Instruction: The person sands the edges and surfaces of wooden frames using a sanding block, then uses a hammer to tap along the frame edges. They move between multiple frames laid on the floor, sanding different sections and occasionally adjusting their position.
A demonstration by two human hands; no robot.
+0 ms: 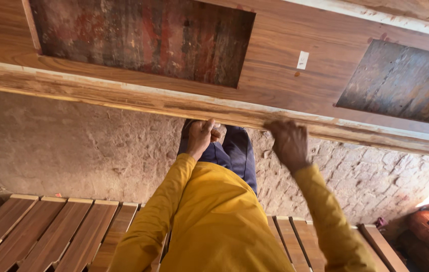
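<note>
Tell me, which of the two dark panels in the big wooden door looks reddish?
The left panel, above the left hand, shows red streaks. The right panel, up beyond the right hand, is dull grey-brown.

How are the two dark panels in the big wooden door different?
The left panel looks reddish with streaks; the right panel looks grey-black. The left panel sits above the left hand; the right panel lies beyond the right hand. Both are worn, recessed rectangles in the same brown door frame.
</note>
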